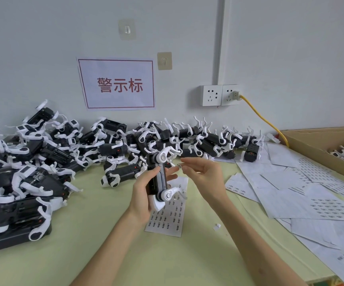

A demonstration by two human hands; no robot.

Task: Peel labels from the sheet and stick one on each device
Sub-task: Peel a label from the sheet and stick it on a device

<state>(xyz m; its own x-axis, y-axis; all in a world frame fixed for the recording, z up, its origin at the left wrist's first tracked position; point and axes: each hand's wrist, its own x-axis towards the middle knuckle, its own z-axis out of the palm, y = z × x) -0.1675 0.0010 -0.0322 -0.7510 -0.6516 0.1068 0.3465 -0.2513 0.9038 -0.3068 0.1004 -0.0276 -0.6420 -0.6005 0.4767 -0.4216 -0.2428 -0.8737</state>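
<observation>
While the left hand [144,195] grips 1 device [160,178], the right hand [203,172] pinches a peeled label [179,166], not yet stuck; the pile [43,162] likely awaits.

Print on the label sheet [168,218] is too small to read, partly behind the held device [160,178]

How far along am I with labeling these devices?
Done: several spent sheets lie on the right, and a few devices sit in the cardboard box. In hand: your left hand grips one device, while your right hand pinches a small label beside it, not yet stuck. Left: apparently most of it, the large pile of devices.
</observation>
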